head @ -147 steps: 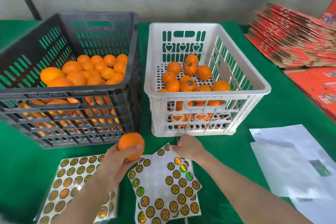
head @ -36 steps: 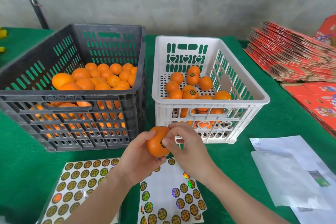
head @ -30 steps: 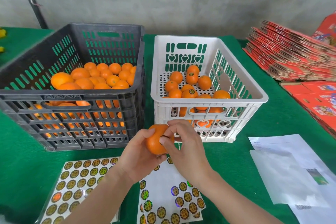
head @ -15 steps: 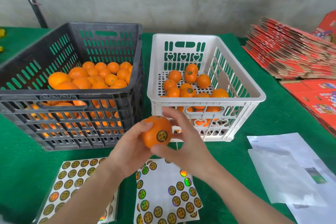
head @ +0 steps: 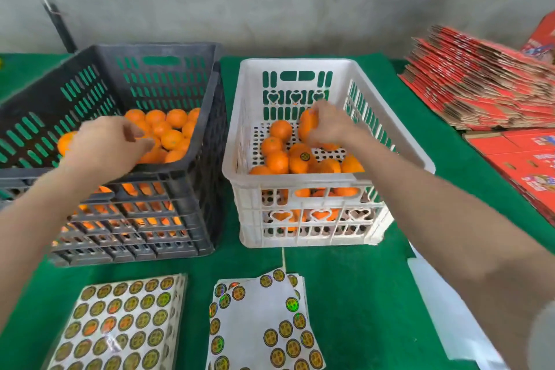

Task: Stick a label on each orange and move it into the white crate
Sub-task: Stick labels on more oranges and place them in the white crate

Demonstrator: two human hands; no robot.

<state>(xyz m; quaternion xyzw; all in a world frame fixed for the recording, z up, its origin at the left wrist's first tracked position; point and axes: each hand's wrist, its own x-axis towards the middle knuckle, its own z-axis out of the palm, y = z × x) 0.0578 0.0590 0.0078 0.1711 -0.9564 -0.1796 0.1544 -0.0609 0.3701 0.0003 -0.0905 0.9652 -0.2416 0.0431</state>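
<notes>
Right hand (head: 332, 128) now grips orange (head: 307, 127) inside white crate (head: 300, 181); left hand (head: 103, 149) released it, fingers (head: 143, 145) loose, moved over black crate (head: 183, 169).

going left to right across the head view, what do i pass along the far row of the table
black crate with the left hand over it → white crate where the right hand holds an orange → stack of red flat cartons

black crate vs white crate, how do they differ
The black crate has plain slots; the white crate has heart cutouts. The black crate is fuller than the white crate. The left hand reaches over the black crate; the right hand holds an orange in the white crate. Both hold oranges.
</notes>
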